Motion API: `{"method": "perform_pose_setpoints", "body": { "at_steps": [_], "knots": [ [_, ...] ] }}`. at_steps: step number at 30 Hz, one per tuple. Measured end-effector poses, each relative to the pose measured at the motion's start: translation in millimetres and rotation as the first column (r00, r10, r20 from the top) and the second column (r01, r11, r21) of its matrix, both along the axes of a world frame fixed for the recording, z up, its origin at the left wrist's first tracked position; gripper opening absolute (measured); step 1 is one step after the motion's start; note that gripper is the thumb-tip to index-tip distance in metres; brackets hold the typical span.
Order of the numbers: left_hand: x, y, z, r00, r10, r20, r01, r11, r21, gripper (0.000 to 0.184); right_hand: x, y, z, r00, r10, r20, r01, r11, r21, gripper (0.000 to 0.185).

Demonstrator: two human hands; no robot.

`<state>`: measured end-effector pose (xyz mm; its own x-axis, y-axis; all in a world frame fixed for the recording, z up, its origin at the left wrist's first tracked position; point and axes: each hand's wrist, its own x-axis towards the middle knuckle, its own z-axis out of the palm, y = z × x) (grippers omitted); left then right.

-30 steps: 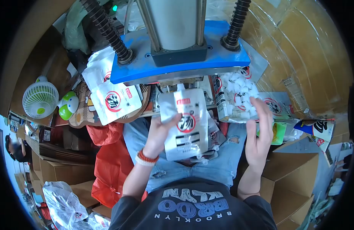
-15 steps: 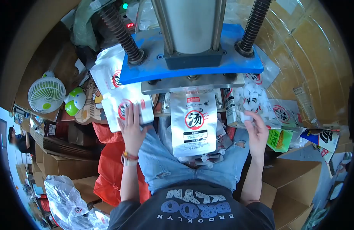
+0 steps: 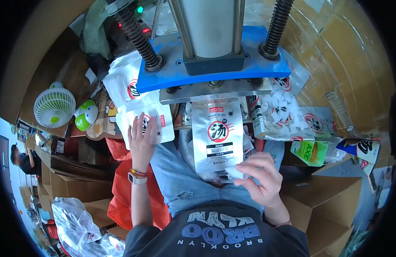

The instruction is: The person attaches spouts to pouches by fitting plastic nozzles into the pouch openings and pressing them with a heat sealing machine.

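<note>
My left hand (image 3: 141, 139) lies with fingers spread on a stack of silver-white printed pouches (image 3: 166, 122) left of the press. A single pouch (image 3: 217, 137) with a red circle and black characters hangs from the metal press bar (image 3: 215, 91), its top edge partly hidden under the bar. At its lower right corner, my right hand (image 3: 264, 177) pinches a small white plastic spout (image 3: 235, 172). More white plastic pieces (image 3: 283, 109) fill a makeshift tray (image 3: 259, 118) at the right.
Above the bar stand the blue press plate (image 3: 211, 79) and coiled springs (image 3: 138, 36). A small fan (image 3: 55, 108) stands at the left, near a red sack (image 3: 125, 188). An open cardboard box (image 3: 326, 205) is at lower right. Another person (image 3: 26, 160) is at far left.
My right hand has moved left and toward my body, from the tray to the hanging pouch's lower corner, carrying the white spout. My left hand stays on the stack, its fingers spread wider.
</note>
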<state>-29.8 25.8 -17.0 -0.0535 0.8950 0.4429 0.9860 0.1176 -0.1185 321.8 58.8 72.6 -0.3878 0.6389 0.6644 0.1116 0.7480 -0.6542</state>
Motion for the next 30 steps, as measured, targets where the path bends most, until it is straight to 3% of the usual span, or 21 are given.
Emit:
{"method": "perform_pose_setpoints", "body": {
  "at_steps": [2,3,5,7,9,11,12,14,15,16,17,18,19,21,22,23,25,26,28,29,30],
  "knots": [
    [-31.1,-3.7,-2.3,0.994,-0.092,0.055,0.098,0.987,-0.126,0.060,5.0,-2.8,-6.9,1.000,0.014,0.000,-0.014,0.999,-0.033,0.037],
    [-40.1,-5.2,2.9,0.975,-0.157,0.159,0.175,0.979,-0.108,0.053,8.2,-2.8,-10.6,1.000,0.011,0.001,-0.011,0.998,-0.061,0.035],
    [-50.7,-10.0,24.1,0.966,-0.205,0.160,0.232,0.957,-0.173,0.045,14.6,-3.6,-12.4,1.000,0.006,0.000,-0.006,0.996,-0.089,0.034],
    [-64.0,-13.2,48.3,0.952,-0.279,0.129,0.300,0.933,-0.200,0.047,18.8,-5.5,-9.4,1.000,0.010,0.020,-0.007,0.988,-0.153,0.034],
    [-75.0,-17.6,79.3,0.958,-0.273,0.085,0.284,0.875,-0.392,0.054,20.2,-6.1,-8.3,1.000,0.022,0.019,-0.019,0.989,-0.146,0.035],
    [-73.1,-11.5,126.5,0.957,-0.288,0.018,0.287,0.941,-0.181,0.062,20.6,-8.4,-6.9,1.000,0.027,0.015,-0.025,0.990,-0.142,0.036],
    [-73.2,-14.5,140.4,0.981,-0.171,-0.091,0.172,0.985,0.001,0.058,21.2,-10.9,-5.6,0.999,0.030,0.030,-0.025,0.986,-0.162,0.037],
    [-73.4,-7.8,153.9,0.932,-0.046,-0.358,0.207,0.881,0.426,0.050,19.0,-14.0,-6.5,0.999,0.037,0.036,-0.030,0.982,-0.184,0.037],
    [-94.8,-5.8,117.3,0.938,-0.112,0.327,-0.042,0.902,0.429,0.054,16.9,-14.9,-7.4,0.999,0.032,0.019,-0.027,0.978,-0.208,0.037],
    [-121.5,-1.8,57.2,0.496,-0.122,0.860,-0.239,0.933,0.270,0.058,15.2,-16.6,-7.5,1.000,0.030,0.006,-0.028,0.972,-0.233,0.037],
    [-116.5,22.7,8.9,0.903,-0.035,0.427,-0.030,0.989,0.146,0.058,14.9,-18.1,-4.9,0.999,0.041,0.008,-0.038,0.972,-0.230,0.037],
    [-102.5,43.4,-34.6,0.995,-0.044,-0.085,0.021,0.966,-0.257,0.073,15.3,-18.0,0.2,0.998,0.048,0.027,-0.043,0.981,-0.191,0.037],
    [-73.7,35.4,-16.4,0.991,-0.067,0.113,0.087,0.979,-0.183,0.088,16.7,-16.0,5.4,0.998,0.046,0.045,-0.039,0.989,-0.144,0.037],
    [-69.0,31.9,-6.8,0.977,-0.053,0.208,0.117,0.943,-0.310,0.100,31.9,-21.1,7.7,0.997,0.007,0.081,0.009,0.981,-0.192,0.036],
    [-61.4,26.6,-6.8,0.989,-0.081,0.120,0.110,0.958,-0.263,0.103,33.6,-25.3,11.3,1.000,-0.009,0.017,0.014,0.951,-0.310,0.034],
    [-52.0,23.1,-2.0,0.989,-0.083,0.126,0.113,0.960,-0.256,0.103,32.5,-24.0,12.5,1.000,-0.010,0.024,0.017,0.953,-0.303,0.034],
    [-36.5,14.8,5.4,0.953,-0.105,0.284,0.171,0.961,-0.219,0.089,27.0,-19.7,9.7,0.998,-0.062,0.017,0.064,0.928,-0.367,0.032],
    [-32.8,11.3,-3.9,0.962,-0.143,0.232,0.179,0.973,-0.144,0.068,24.6,-15.9,8.3,0.998,-0.017,0.053,0.033,0.943,-0.330,0.030],
    [-27.3,1.0,-7.6,0.956,-0.150,0.253,0.186,0.974,-0.127,0.062,21.8,-7.4,-12.6,0.976,0.173,0.133,-0.113,0.922,-0.371,0.031],
    [-23.9,-3.2,-9.8,0.950,-0.149,0.276,0.185,0.977,-0.109,0.058,19.9,-5.3,-31.7,0.933,0.295,0.205,-0.140,0.824,-0.550,0.024],
    [-17.6,-3.0,-4.5,0.942,-0.163,0.292,0.186,0.981,-0.052,0.054,16.0,2.1,-57.0,0.826,0.435,0.358,-0.140,0.774,-0.617,0.022]
  ]
}}
